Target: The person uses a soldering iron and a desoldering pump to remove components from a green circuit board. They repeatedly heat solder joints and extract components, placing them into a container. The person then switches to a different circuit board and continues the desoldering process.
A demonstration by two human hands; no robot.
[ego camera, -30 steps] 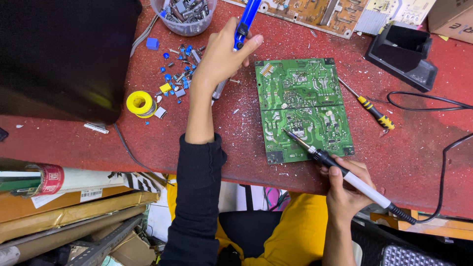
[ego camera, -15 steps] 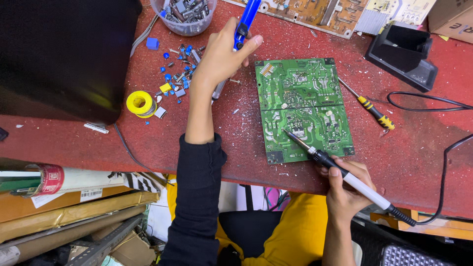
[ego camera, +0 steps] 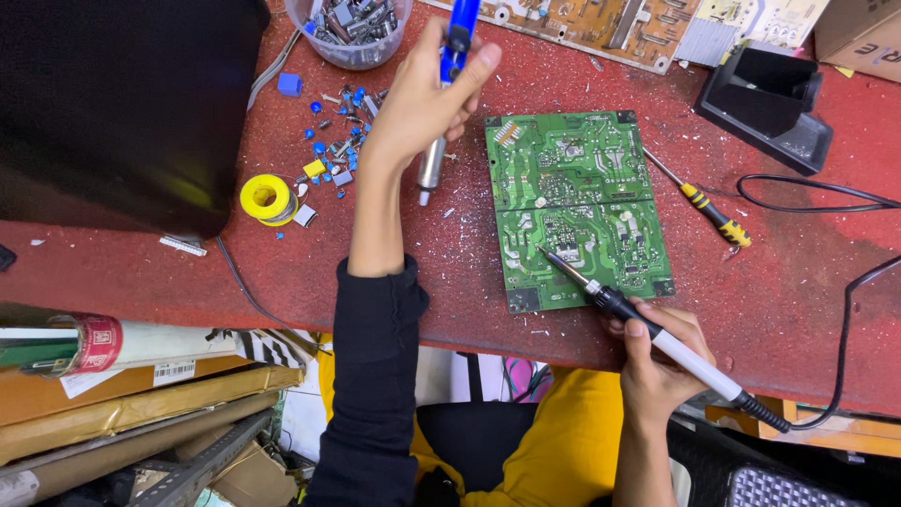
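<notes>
Your right hand (ego camera: 662, 361) was closed in a pen grip on the white-and-black soldering iron (ego camera: 648, 329), its tip touching the green rectangular circuit board (ego camera: 577, 207) lying flat on the red worktable (ego camera: 450, 272). Your left hand (ego camera: 422, 103) was wrapped shut round the blue-and-silver desoldering pump (ego camera: 446, 103), nozzle down just left of the board. A yellow solder spool (ego camera: 267, 197) lay well left.

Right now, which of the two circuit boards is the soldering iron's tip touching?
The green circuit board lying flat in front of the person; the soldering iron in the right hand rests on its lower half. The tan circuit board lies untouched at the table's far edge.
</notes>
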